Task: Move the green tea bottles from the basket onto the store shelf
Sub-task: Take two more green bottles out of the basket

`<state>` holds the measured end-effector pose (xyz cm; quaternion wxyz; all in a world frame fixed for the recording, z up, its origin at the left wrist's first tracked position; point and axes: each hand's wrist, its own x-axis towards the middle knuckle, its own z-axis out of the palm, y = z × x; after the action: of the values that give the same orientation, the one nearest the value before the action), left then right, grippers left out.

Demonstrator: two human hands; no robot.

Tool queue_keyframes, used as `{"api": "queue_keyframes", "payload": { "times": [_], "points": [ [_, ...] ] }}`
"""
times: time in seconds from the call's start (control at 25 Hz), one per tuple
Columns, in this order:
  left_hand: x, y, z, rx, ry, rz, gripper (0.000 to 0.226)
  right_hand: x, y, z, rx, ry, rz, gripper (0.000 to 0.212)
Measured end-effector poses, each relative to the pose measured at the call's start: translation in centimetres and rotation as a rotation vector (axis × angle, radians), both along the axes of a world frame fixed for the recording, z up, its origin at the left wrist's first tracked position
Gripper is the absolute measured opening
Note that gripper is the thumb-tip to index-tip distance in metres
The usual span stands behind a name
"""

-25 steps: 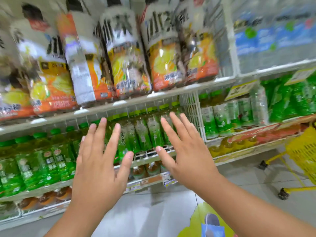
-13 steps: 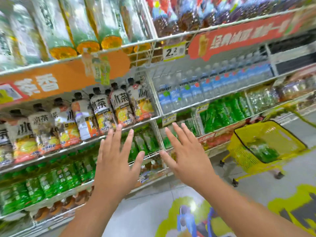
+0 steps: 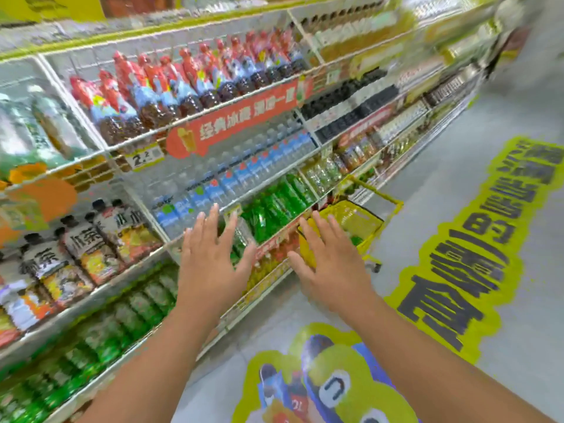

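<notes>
— That basket, centre right?
— Yellow mesh. Green bottles beside it, red-topped bottles upper centre.
— And the floor?
— Grey, with a yellow-edged sticker lettered in black.

Aisle floor open btwn hands and yellow basket. Basket top open. Shelf rows packed w/ bottles, fronts blocked.

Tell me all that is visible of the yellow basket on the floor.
The yellow basket is a plastic mesh shopping basket with a raised yellow handle, standing upright on the grey floor close to the lowest shelves. It seems to rest on a low frame with a small wheel. Something green lies inside, too blurred to identify. The right hand covers its near corner in the view; no hand holds it.
</notes>
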<state>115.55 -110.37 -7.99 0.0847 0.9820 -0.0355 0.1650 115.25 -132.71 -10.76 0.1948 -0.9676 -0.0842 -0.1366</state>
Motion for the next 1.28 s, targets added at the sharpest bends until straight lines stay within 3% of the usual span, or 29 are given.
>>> {"api": "queue_keyframes", "payload": {
  "times": [0.72, 1.04, 1.28],
  "points": [
    [27.7, -22.5, 1.7, -0.067, -0.036, -0.487, 0.073, 18.1, -18.9, 4.6, -0.089, 0.002, -0.464, 0.088],
    [35.7, -33.5, 0.6, -0.061, -0.112, -0.539, 0.072, 25.5, -28.9, 3.2, -0.145, -0.064, -0.473, 0.081],
    [40.9, -42.3, -0.6, -0.055, -0.145, -0.447, 0.07, 32.9, -39.1, 2.5, -0.144, -0.077, -0.362, 0.08]
  ]
}}
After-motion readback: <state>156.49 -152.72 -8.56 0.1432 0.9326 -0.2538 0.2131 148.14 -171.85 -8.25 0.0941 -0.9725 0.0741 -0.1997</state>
